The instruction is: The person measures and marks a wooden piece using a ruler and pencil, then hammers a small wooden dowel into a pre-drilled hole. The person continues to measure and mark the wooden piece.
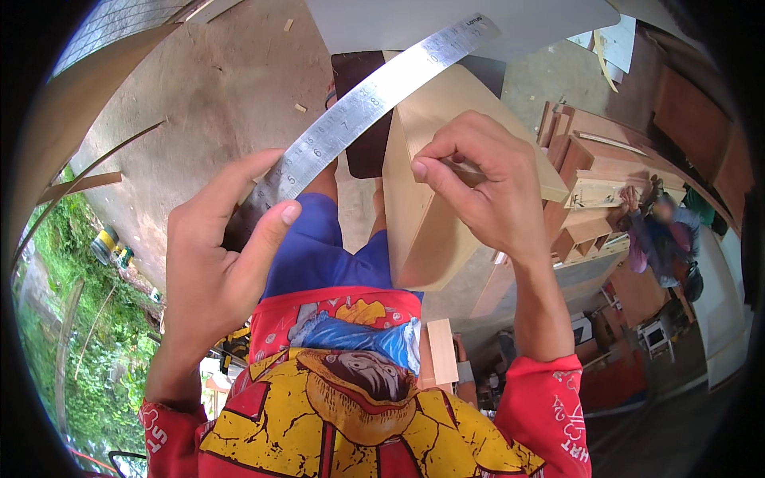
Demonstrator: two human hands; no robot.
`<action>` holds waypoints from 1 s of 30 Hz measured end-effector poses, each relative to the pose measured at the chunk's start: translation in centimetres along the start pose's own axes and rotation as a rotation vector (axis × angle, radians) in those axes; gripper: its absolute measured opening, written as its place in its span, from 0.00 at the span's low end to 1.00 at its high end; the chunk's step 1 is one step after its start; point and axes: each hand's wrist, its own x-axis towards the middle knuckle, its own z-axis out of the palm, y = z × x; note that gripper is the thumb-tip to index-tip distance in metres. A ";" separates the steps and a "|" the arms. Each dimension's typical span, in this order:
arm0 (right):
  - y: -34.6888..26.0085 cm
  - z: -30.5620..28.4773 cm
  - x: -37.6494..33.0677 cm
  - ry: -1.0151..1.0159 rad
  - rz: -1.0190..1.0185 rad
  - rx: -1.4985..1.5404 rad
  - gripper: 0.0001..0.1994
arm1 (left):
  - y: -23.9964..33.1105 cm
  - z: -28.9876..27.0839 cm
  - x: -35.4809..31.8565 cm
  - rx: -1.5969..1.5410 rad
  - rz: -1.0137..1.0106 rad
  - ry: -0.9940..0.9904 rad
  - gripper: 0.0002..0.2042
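My left hand (227, 239) is closed on a steel ruler (351, 119), with thumb and fingers gripping its near end. The ruler slants up and to the right, its far end over a pale grey board (398, 24). To the right of the ruler stands a light wooden box-shaped piece (426, 215). My right hand (486, 179) is held above this piece with thumb and forefinger pinched together. A narrow brownish edge shows inside the curl of its fingers, but I cannot make out what it is.
Stacked wooden panels and frames (598, 175) fill the right side. Another person (669, 235) is beyond them. A dark brown seat-like panel (362, 151) lies under the ruler. Wood scraps (300, 107) dot the concrete floor (215, 88); greenery (96, 342) is at the left.
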 end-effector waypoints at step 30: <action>-0.8 -0.5 -0.5 -0.089 0.068 -0.008 0.09 | -5.2 0.5 -0.9 -0.146 -0.003 0.001 0.21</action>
